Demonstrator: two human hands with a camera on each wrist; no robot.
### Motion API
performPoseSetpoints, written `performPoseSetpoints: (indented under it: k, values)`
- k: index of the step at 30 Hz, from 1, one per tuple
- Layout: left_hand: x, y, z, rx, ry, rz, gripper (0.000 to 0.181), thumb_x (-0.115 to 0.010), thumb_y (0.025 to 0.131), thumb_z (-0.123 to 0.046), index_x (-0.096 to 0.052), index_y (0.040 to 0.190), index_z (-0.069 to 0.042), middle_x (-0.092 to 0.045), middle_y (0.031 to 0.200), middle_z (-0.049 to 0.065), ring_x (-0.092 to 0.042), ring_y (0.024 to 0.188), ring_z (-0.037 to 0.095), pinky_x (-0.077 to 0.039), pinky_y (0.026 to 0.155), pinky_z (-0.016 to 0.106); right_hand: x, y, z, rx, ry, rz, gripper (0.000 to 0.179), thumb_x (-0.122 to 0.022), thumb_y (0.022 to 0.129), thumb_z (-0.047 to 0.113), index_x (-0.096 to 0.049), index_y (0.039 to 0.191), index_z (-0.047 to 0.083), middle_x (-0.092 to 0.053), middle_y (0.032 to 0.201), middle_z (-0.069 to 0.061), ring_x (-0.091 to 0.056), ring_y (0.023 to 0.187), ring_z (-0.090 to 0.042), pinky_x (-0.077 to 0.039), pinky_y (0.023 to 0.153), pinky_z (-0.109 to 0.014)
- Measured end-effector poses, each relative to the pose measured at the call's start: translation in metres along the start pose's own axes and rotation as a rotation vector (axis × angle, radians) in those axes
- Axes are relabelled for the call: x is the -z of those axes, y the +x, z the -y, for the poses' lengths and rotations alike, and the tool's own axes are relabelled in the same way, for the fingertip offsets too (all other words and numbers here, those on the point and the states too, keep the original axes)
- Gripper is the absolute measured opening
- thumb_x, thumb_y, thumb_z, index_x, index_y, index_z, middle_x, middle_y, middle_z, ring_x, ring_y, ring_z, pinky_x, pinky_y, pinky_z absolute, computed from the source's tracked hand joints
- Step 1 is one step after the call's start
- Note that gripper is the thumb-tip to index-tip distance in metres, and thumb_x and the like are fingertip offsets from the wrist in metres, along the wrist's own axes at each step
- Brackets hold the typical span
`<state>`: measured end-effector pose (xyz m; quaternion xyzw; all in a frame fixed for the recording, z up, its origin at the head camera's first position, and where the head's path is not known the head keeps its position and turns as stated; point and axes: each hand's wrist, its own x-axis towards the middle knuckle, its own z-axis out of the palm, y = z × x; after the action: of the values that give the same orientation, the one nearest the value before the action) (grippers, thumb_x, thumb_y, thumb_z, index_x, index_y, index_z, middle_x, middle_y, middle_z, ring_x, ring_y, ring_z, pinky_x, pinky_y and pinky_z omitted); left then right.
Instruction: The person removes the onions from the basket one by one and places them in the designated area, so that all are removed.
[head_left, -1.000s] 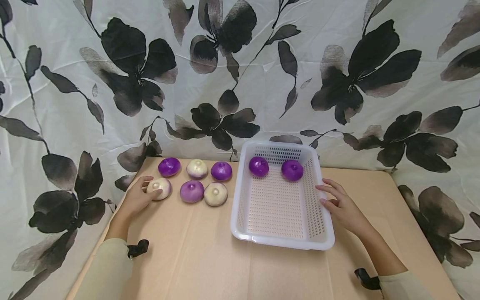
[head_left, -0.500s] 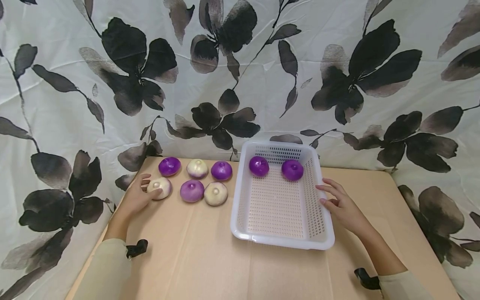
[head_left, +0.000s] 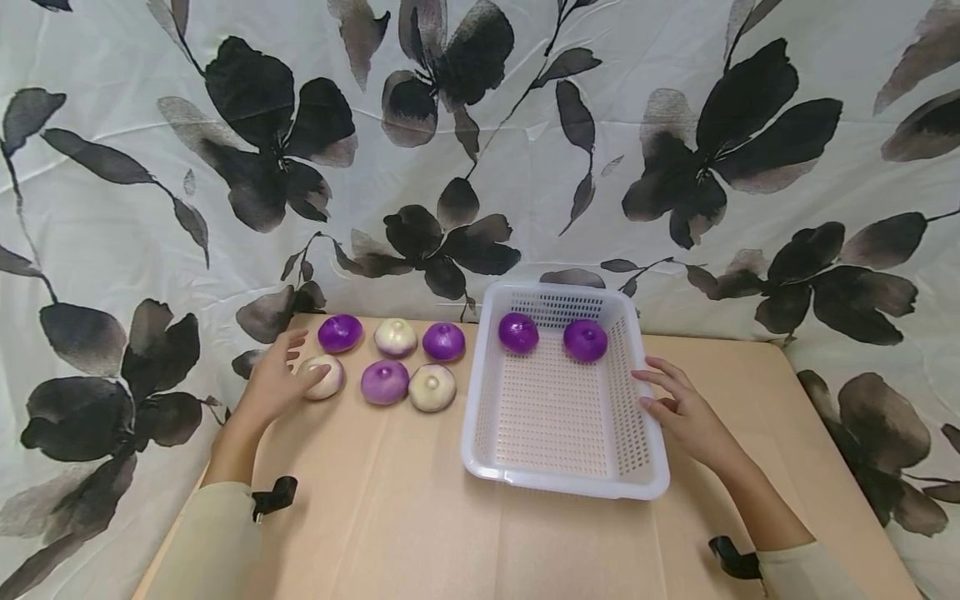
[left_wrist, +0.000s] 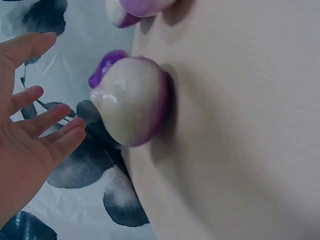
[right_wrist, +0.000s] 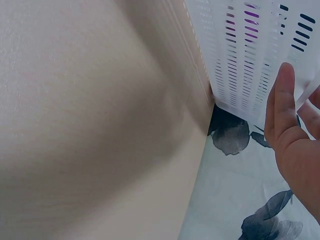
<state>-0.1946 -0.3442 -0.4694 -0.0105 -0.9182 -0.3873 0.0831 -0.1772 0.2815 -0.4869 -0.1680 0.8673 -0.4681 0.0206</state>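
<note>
My left hand (head_left: pixel 277 379) is spread beside a white onion (head_left: pixel 324 377) with a purple-tinged side, at the left end of a group of onions. In the left wrist view a gap shows between its fingers (left_wrist: pixel 55 120) and this onion. My right hand (head_left: pixel 686 417) holds the right rim of a white perforated plastic basket (head_left: pixel 564 483). Its fingers reach over the rim, and the thumb (right_wrist: pixel 285 90) lies toward the outer wall in the right wrist view. Inside the basket, toward the back, sit two purple onions, one on the left (head_left: pixel 517 332) and one on the right (head_left: pixel 585 340).
Several more onions, including a purple one (head_left: pixel 385 382) and a whitish one (head_left: pixel 432 387), stand in two rows left of the basket on the light wooden table (head_left: pixel 420 525). A floral cloth (head_left: pixel 555 183) hangs right behind the table's back edge.
My left fingers have straightened and spread away from the white onion, which stays in the same place. The right hand and the basket have not moved.
</note>
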Motion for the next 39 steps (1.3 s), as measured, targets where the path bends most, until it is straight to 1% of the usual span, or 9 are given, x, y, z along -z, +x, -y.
performPoseSetpoints:
  k: [4, 10, 14, 18, 21, 26, 33, 36, 39]
  values:
    - [0.001, 0.003, -0.013, -0.038, -0.024, -0.005, 0.076, -0.075, 0.093, -0.021, -0.035, 0.153, 0.005, -0.046, 0.149, 0.033, -0.046, 0.134, 0.053, -0.04, 0.11, 0.067, 0.0, 0.0, 0.001, -0.005, 0.004, 0.004, 0.046, -0.058, 0.103, 0.001, -0.048, 0.147, -0.006, -0.017, 0.165, -0.028, -0.064, 0.11, -0.05, -0.06, 0.079, -0.021]
    - [0.002, 0.009, -0.033, -0.086, -0.028, 0.002, 0.075, -0.077, 0.09, -0.017, -0.039, 0.152, 0.002, -0.046, 0.15, 0.03, -0.048, 0.132, 0.051, -0.041, 0.108, 0.066, 0.0, 0.001, 0.004, 0.005, 0.005, 0.004, 0.046, -0.059, 0.103, 0.002, -0.048, 0.147, -0.006, -0.017, 0.164, -0.029, -0.065, 0.109, -0.049, -0.06, 0.078, -0.021]
    - [0.0, 0.011, -0.048, -0.123, -0.011, 0.0, 0.076, -0.079, 0.091, -0.019, -0.04, 0.152, 0.001, -0.049, 0.149, 0.027, -0.049, 0.134, 0.048, -0.044, 0.109, 0.064, 0.0, 0.001, 0.003, 0.015, 0.009, 0.003, 0.046, -0.059, 0.103, 0.001, -0.048, 0.146, -0.007, -0.018, 0.164, -0.03, -0.065, 0.107, -0.047, -0.06, 0.077, -0.022]
    - [-0.001, 0.013, -0.067, -0.146, 0.035, 0.005, 0.076, -0.079, 0.091, -0.023, -0.04, 0.153, -0.001, -0.051, 0.148, 0.026, -0.052, 0.133, 0.046, -0.045, 0.109, 0.063, 0.001, 0.001, 0.004, 0.015, 0.016, 0.001, 0.046, -0.059, 0.102, 0.001, -0.048, 0.146, -0.007, -0.018, 0.164, -0.029, -0.066, 0.106, -0.045, -0.06, 0.077, -0.021]
    - [-0.003, 0.016, -0.082, -0.184, 0.064, 0.004, 0.074, -0.078, 0.091, -0.024, -0.042, 0.152, -0.002, -0.052, 0.148, 0.025, -0.054, 0.131, 0.046, -0.045, 0.108, 0.062, 0.002, 0.001, 0.007, 0.009, 0.023, -0.001, 0.046, -0.059, 0.102, 0.0, -0.048, 0.146, -0.007, -0.018, 0.164, -0.029, -0.066, 0.106, -0.047, -0.059, 0.077, -0.021]
    - [-0.011, 0.021, -0.106, -0.259, 0.055, 0.033, 0.073, -0.078, 0.09, -0.02, -0.043, 0.152, -0.003, -0.051, 0.151, 0.022, -0.052, 0.135, 0.044, -0.043, 0.111, 0.062, 0.002, 0.001, 0.007, 0.02, 0.034, -0.002, 0.046, -0.059, 0.102, 0.0, -0.048, 0.145, -0.008, -0.018, 0.164, -0.03, -0.066, 0.106, -0.049, -0.059, 0.076, -0.021]
    - [-0.026, 0.025, -0.146, -0.297, -0.039, 0.126, 0.077, -0.08, 0.089, -0.022, -0.042, 0.154, -0.01, -0.047, 0.156, 0.014, -0.049, 0.138, 0.035, -0.042, 0.114, 0.055, 0.0, 0.001, 0.005, 0.021, 0.026, -0.006, 0.045, -0.06, 0.102, 0.0, -0.049, 0.145, -0.007, -0.019, 0.163, -0.029, -0.066, 0.107, -0.048, -0.059, 0.077, -0.019]
    - [-0.033, 0.029, -0.163, -0.341, -0.042, 0.14, 0.077, -0.081, 0.088, -0.021, -0.044, 0.153, -0.011, -0.049, 0.155, 0.012, -0.05, 0.138, 0.033, -0.044, 0.114, 0.052, 0.001, 0.0, 0.005, 0.02, 0.028, -0.007, 0.045, -0.06, 0.101, -0.001, -0.05, 0.145, -0.007, -0.019, 0.163, -0.03, -0.066, 0.107, -0.048, -0.059, 0.076, -0.02]
    - [-0.043, 0.037, -0.181, -0.408, -0.022, 0.142, 0.075, -0.082, 0.087, -0.021, -0.045, 0.152, -0.009, -0.051, 0.152, 0.012, -0.053, 0.134, 0.032, -0.047, 0.112, 0.049, 0.002, 0.0, 0.005, 0.019, 0.037, -0.004, 0.045, -0.06, 0.101, -0.001, -0.049, 0.145, -0.008, -0.018, 0.164, -0.03, -0.067, 0.106, -0.048, -0.059, 0.076, -0.02]
